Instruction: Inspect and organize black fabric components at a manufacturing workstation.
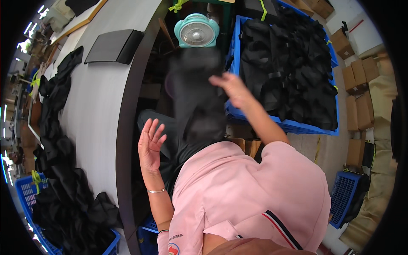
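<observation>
A black fabric piece point(197, 91), blurred by motion, lies over or just above my lap and reaches up toward the fan. My right hand point(234, 91) is at its right edge, fingertips overlapping the cloth. Those fingers are smeared, so whether they grip it does not show. To the left of the cloth, my left hand point(150, 144) is raised near the table edge, palm partly turned up. Its fingers are apart and nothing is in them.
Beyond the cloth stands a turquoise fan point(196, 33). A blue crate point(293, 126) heaped with black fabric pieces is at the right. On the grey table point(95, 114) to the left rest a dark curved panel point(111, 46) and a long pile of black fabric point(57, 148). Cardboard boxes point(359, 76) line the far right.
</observation>
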The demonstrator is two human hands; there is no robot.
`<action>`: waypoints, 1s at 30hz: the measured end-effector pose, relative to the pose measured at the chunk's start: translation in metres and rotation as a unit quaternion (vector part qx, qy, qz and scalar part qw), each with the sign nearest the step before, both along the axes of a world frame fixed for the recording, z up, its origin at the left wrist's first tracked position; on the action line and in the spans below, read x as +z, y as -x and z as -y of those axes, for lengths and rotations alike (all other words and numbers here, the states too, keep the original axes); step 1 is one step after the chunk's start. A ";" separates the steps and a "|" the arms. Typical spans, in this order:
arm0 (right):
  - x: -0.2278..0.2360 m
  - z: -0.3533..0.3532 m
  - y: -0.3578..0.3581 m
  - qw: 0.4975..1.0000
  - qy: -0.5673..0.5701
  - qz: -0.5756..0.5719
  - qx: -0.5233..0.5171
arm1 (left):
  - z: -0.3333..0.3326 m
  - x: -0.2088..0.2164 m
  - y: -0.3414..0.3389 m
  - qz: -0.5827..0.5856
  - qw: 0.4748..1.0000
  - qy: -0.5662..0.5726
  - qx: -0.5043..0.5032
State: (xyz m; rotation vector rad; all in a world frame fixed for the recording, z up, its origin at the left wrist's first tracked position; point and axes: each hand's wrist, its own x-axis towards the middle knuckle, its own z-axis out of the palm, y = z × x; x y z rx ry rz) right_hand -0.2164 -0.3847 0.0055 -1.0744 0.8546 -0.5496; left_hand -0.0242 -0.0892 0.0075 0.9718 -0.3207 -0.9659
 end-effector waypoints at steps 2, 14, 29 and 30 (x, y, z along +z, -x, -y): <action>0.008 0.049 0.041 0.996 0.031 0.027 -0.082 | 0.003 0.001 -0.006 0.006 0.999 -0.049 0.011; 0.089 0.284 0.272 0.961 0.171 -0.113 -0.186 | 0.011 -0.027 -0.031 0.023 0.984 -0.177 -0.009; -0.129 0.441 0.363 0.796 0.250 -0.468 -0.291 | 0.012 -0.049 -0.013 0.008 0.973 -0.212 0.089; -0.132 0.441 0.363 0.779 0.312 -0.464 -0.283 | 0.011 -0.050 -0.014 0.000 0.969 -0.229 0.092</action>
